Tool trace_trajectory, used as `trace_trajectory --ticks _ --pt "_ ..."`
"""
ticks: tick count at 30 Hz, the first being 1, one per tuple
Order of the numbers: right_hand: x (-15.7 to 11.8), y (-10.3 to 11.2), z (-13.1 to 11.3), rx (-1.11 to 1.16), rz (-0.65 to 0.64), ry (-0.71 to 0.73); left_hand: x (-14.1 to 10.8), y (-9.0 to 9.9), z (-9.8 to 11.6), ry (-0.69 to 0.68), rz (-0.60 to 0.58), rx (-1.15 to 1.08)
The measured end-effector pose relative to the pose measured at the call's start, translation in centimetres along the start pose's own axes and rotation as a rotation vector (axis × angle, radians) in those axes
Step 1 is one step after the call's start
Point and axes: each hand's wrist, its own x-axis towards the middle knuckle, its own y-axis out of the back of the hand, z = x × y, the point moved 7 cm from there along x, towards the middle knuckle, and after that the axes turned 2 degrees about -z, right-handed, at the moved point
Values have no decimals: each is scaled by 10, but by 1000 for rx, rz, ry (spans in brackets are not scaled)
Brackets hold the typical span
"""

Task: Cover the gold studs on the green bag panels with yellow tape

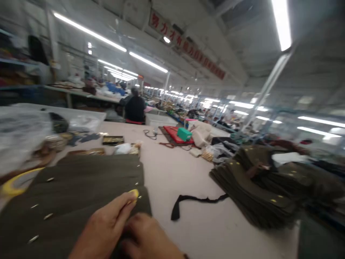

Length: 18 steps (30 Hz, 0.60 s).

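Observation:
Dark olive fabric (88, 180) with several small metal pieces (48, 216) on it lies at the lower left. Over its right edge, my left hand (107, 219) has thumb and forefinger pinched on a small yellow piece (135, 193). Close beside it, my right hand (148, 233) is low at the fabric's edge, blurred, and whatever its fingers hold is hidden.
A stack of olive fabric pieces (256, 183) lies on the right of the table (188, 176). A black strip (176, 208) reaches toward it. Farther back are a green box (184, 134), scissors (166, 145) and plastic bags (221, 151). A person in black (134, 108) is beyond.

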Motion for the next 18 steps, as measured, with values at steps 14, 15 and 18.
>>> trace_trajectory --ticks 14,15,18 --pt "17 28 18 294 165 26 -28 -5 -7 -89 -98 76" --pt "17 26 16 280 160 39 -29 -5 -6 -103 -95 88" --pt "17 21 16 223 159 71 -29 -6 -2 -126 -100 118"
